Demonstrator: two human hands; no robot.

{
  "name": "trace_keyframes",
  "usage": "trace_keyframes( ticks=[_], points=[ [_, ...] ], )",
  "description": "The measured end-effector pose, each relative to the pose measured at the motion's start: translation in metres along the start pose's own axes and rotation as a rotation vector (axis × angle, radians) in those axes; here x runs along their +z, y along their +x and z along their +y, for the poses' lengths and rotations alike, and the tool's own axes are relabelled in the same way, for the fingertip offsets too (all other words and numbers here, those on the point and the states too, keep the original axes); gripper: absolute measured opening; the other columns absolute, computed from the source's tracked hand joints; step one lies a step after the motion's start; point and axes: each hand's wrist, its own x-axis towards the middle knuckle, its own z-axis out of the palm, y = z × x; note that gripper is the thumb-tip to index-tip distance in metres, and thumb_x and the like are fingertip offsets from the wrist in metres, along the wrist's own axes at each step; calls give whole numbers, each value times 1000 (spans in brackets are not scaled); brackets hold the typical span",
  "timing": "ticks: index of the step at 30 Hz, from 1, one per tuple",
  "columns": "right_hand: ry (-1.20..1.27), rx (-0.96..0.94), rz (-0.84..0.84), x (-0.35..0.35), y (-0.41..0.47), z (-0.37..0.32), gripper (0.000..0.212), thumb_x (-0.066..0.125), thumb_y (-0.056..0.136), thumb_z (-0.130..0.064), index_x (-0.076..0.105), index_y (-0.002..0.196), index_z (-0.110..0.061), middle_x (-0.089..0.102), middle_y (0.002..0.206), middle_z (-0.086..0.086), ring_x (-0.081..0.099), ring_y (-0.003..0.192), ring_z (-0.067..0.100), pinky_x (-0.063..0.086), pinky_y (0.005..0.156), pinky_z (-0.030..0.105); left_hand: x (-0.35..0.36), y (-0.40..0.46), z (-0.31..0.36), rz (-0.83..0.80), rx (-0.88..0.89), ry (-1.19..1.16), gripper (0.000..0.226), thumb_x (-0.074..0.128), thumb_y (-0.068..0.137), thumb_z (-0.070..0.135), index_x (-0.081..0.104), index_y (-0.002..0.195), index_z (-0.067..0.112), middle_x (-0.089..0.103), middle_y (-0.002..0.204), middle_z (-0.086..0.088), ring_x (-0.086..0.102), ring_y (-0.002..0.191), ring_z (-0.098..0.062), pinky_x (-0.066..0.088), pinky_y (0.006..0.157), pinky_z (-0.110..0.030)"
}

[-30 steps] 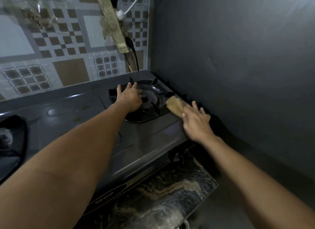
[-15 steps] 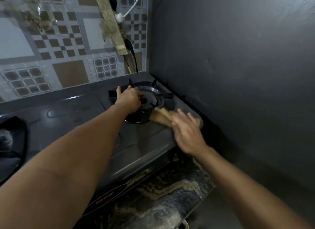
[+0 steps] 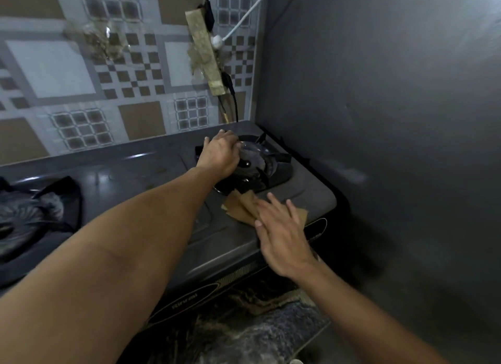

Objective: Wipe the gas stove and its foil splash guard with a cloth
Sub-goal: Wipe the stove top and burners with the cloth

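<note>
The right hand [image 3: 282,239] lies flat with its fingers straight and slightly spread, pressing a folded tan cloth [image 3: 241,207] onto the near right corner of the gas stove [image 3: 151,179]. The cloth sticks out to the left of the fingertips and just beyond them, its far edge close to the right burner's pan support [image 3: 273,164]. The left hand [image 3: 221,156] reaches across to that support, fingers curled over its left side; whether it actually grips a bar cannot be told. A second burner [image 3: 35,214] sits at the stove's left end. The grey splash guard [image 3: 379,106] stands upright just right of the stove. Behind it, a patterned tile wall [image 3: 81,79] carries taped cables [image 3: 206,57].
</note>
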Motion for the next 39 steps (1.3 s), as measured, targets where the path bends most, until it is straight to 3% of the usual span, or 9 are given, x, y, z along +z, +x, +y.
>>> trace_keyframes(
  ticks=[6, 11, 14, 17, 21, 26, 29, 33, 39],
  points=[
    [-108, 216, -8, -2, 23, -5, 32, 37, 100, -22, 52, 128, -15, 40, 150, -3, 12, 148, 23, 9, 117, 49, -69, -39, -41, 14, -129, 192, 41, 35, 102, 34, 54, 130, 13, 48, 142, -15, 38, 136, -31, 16, 116, -51],
    [-78, 67, -207, 15, 29, -59, 34, 34, 99, -26, 49, 129, -20, 25, 157, -11, -3, 149, 20, 2, 118, 48, -115, -91, -98, -7, -363, 350, 52, 29, 102, 42, 43, 141, 11, 36, 151, -13, 24, 144, -28, 10, 117, -57],
    [-133, 79, -240, 15, 41, -74, 38, 33, 100, -31, 45, 135, -25, 21, 157, -16, 10, 143, 21, 15, 109, 47, -128, -116, -119, -40, -450, 434, 59, 27, 100, 47, 40, 143, 8, 22, 158, -12, 10, 148, -26, 4, 116, -60],
    [-122, 60, -281, 14, 53, -79, 34, 35, 101, -29, 48, 131, -23, 28, 154, -14, 29, 125, 23, 27, 98, 43, -134, -133, -132, -41, -536, 484, 67, 24, 99, 52, 33, 146, 6, 7, 161, -13, -2, 149, -27, -2, 117, -58],
    [-63, 12, -336, 30, 84, -93, 33, 36, 101, -25, 49, 130, -19, 30, 154, -9, 34, 120, 26, 31, 98, 42, -139, -145, -145, -31, -580, 522, 71, 21, 98, 55, 27, 149, 7, -2, 161, -14, -9, 148, -29, -6, 117, -57],
    [21, 27, -303, 58, 128, -112, 44, 40, 100, -21, 39, 144, -20, 18, 160, -7, 28, 133, 27, 27, 106, 42, -149, -150, -159, -16, -614, 493, 70, 22, 98, 55, 27, 149, 7, 1, 161, -12, -7, 149, -27, -4, 118, -54],
    [-6, 109, -274, 71, 155, -118, 47, 42, 98, -15, 37, 145, -12, 23, 158, 1, 19, 143, 25, 22, 112, 44, -151, -154, -165, -10, -642, 474, 69, 21, 98, 55, 30, 147, 7, 2, 162, -12, -7, 149, -26, -4, 118, -54],
    [10, 144, -256, 91, 194, -120, 48, 46, 95, -9, 38, 143, -5, 28, 155, 8, 14, 145, 31, 20, 117, 42, -146, -158, -171, -4, -665, 444, 68, 18, 99, 54, 30, 148, 8, 3, 162, -8, -7, 149, -22, -6, 118, -53],
    [83, 99, -355, 103, 240, -126, 49, 39, 99, -9, 34, 147, -13, 23, 158, 6, 22, 143, 33, 17, 116, 42, -143, -158, -174, 8, -651, 486, 58, 16, 102, 41, 22, 152, 12, 6, 162, 0, -6, 149, -18, -6, 115, -59]
  ],
)
